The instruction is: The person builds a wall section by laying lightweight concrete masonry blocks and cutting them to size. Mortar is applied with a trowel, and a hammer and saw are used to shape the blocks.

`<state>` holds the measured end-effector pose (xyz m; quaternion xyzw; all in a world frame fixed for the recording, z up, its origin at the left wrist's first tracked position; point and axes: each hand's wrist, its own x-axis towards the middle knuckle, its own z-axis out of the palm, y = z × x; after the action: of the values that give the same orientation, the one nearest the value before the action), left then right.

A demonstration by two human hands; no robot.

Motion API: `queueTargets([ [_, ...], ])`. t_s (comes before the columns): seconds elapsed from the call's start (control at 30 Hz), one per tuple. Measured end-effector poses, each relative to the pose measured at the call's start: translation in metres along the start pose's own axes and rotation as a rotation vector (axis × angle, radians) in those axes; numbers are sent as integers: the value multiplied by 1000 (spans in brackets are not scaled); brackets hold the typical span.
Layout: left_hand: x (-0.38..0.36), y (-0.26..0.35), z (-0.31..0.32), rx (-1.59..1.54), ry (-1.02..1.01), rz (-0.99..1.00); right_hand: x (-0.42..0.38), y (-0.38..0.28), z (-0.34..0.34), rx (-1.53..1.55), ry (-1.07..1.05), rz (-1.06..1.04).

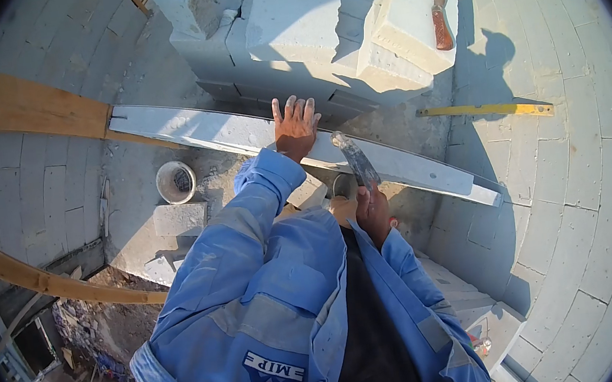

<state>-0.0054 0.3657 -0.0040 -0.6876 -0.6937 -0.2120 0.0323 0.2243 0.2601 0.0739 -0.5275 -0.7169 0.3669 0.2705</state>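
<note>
My left hand (295,128) lies palm down on the long, narrow, pale block course (401,165), its fingers spread and pointing away from me. The course runs slantwise across the view between a wooden board and the block wall on the right. My right hand (373,213), closer to my body, is closed round a dark, dusty hand tool (358,161). Its rounded, paler end points up and left, over the course. I cannot make out its exact kind. Part of the right hand's grip is hidden.
Beyond the course stand stacked white blocks (293,23), with a brown-handled tool (442,24) on the right one. A yellow spirit level (485,110) lies at the right. A bucket (176,182) stands by a loose block (181,219) at left. Wooden boards (32,105) edge the left side.
</note>
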Motion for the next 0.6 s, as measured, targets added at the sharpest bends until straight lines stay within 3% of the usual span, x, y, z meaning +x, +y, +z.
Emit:
queueTargets([
  [0.07,-5,2,2,-4,-14,-40,8,12,15,-233,-138,265],
  [0.4,-5,1,4,-41,-101,-103,-4,-25,-11,-39,-37,217],
  [0.47,-3,0,6,-37,-95,-106,-6,-23,-10,28,43,83],
  [0.6,-4,1,3,-33,-91,-113,11,-3,10,-163,-31,210],
])
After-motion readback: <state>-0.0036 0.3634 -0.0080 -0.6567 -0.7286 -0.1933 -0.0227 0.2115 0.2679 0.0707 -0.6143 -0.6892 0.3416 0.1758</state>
